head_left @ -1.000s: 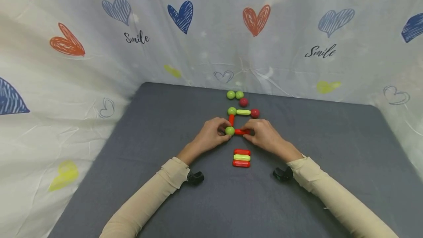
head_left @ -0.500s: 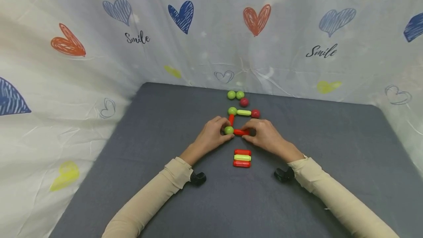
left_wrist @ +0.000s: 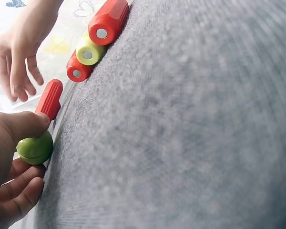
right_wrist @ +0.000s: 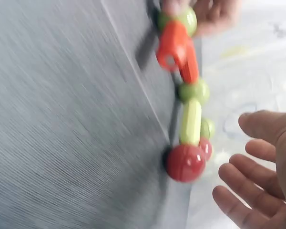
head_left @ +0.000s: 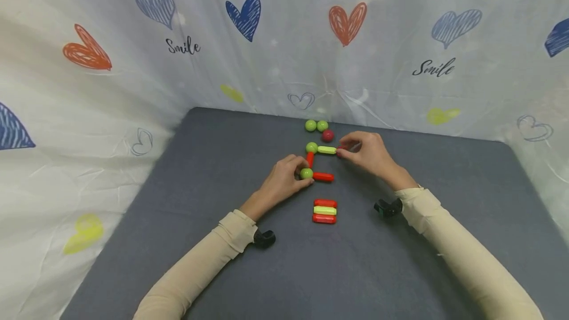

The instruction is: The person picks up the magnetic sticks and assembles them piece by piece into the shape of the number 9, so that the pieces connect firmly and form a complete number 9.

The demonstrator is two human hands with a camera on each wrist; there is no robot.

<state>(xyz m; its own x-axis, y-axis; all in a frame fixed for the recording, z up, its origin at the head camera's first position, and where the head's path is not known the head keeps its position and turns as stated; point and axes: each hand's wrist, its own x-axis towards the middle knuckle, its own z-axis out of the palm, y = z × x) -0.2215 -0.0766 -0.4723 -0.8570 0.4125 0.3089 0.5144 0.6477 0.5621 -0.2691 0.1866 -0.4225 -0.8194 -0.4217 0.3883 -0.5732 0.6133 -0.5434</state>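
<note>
My left hand (head_left: 282, 177) pinches a green ball (left_wrist: 35, 148) between thumb and fingers. One red magnetic stick (head_left: 323, 177) points right from this ball; another red stick (head_left: 309, 159) runs back to a second green ball (head_left: 312, 147). A yellow-green stick (head_left: 326, 150) extends rightward from there to a red ball (right_wrist: 186, 163). At that red ball is my right hand (head_left: 369, 154), which partly covers it in the head view. In the right wrist view its fingers are spread loosely, apart from the ball, with nothing between them.
In front of the joined pieces, two red sticks and a yellow-green stick (head_left: 325, 210) lie side by side. Two loose green balls (head_left: 310, 125) and a red ball (head_left: 327, 136) sit near the back edge of the grey table (head_left: 200, 162). A printed curtain (head_left: 275, 63) hangs behind.
My right hand has left the front red stick and moved back and right to the red ball. The left hand stays at its green ball.
</note>
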